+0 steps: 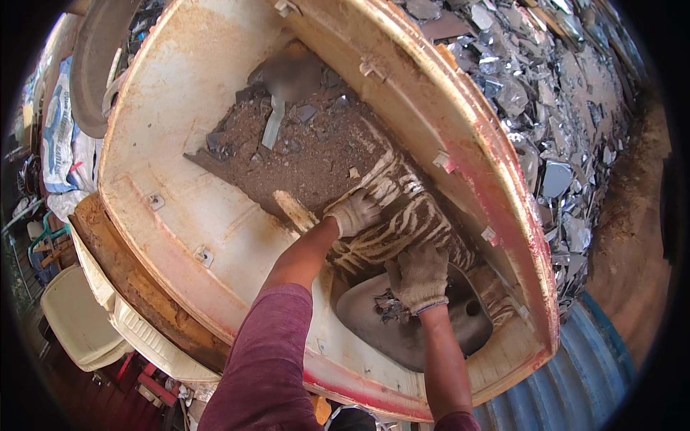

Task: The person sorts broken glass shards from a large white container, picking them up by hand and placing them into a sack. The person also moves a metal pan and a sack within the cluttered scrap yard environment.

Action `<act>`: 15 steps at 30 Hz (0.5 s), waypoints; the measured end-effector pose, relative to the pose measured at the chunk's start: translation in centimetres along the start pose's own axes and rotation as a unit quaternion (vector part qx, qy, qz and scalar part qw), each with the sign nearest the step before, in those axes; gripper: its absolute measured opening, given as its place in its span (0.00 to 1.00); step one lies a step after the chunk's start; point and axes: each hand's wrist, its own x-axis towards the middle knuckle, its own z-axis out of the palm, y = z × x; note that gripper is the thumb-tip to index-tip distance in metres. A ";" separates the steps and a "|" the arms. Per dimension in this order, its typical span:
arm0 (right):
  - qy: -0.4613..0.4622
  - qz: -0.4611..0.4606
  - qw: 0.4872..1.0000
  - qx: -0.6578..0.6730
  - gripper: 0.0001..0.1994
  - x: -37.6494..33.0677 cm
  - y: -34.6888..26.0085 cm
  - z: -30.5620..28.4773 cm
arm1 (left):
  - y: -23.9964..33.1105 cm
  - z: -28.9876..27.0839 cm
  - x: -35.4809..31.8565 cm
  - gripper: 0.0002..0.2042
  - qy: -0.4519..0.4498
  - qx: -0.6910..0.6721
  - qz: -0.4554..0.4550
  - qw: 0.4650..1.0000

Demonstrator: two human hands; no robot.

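Note:
Both hands wear dirty knit work gloves and reach into a large cream tub (165,93) with a red-stained rim. My left hand (353,212) presses on a pile of brown dirt and debris (316,154) in the tub's bottom, next to a pale wooden piece (295,210). Scrape marks streak the tub wall beside it. My right hand (419,274) grips the edge of a shallow dark metal pan (424,323) that lies in the near end of the tub. Some grey shards (390,307) sit in the pan.
A heap of broken glass and mirror shards (546,122) spreads to the right of the tub. Corrugated blue sheet (575,381) lies at lower right. On the left are white sacks (61,122), pale plastic chairs (75,320) and a dark curved panel (93,65).

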 end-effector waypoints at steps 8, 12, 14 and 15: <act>-0.094 -0.099 0.989 -0.051 0.17 7.6 1.8 4.7 | -6.0 1.5 -8.6 0.02 -0.027 -0.087 0.213 0.973; -0.174 -0.071 0.978 -0.093 0.19 12.9 0.6 5.5 | -7.6 1.4 -11.3 0.07 0.029 -0.054 0.254 0.965; -0.215 -0.051 0.971 -0.095 0.19 15.8 0.2 5.4 | -8.2 1.5 -13.1 0.08 0.031 -0.093 0.226 0.969; -0.218 -0.044 0.971 -0.090 0.19 17.1 -0.1 5.4 | -8.7 1.4 -14.1 0.08 0.040 -0.123 0.200 0.971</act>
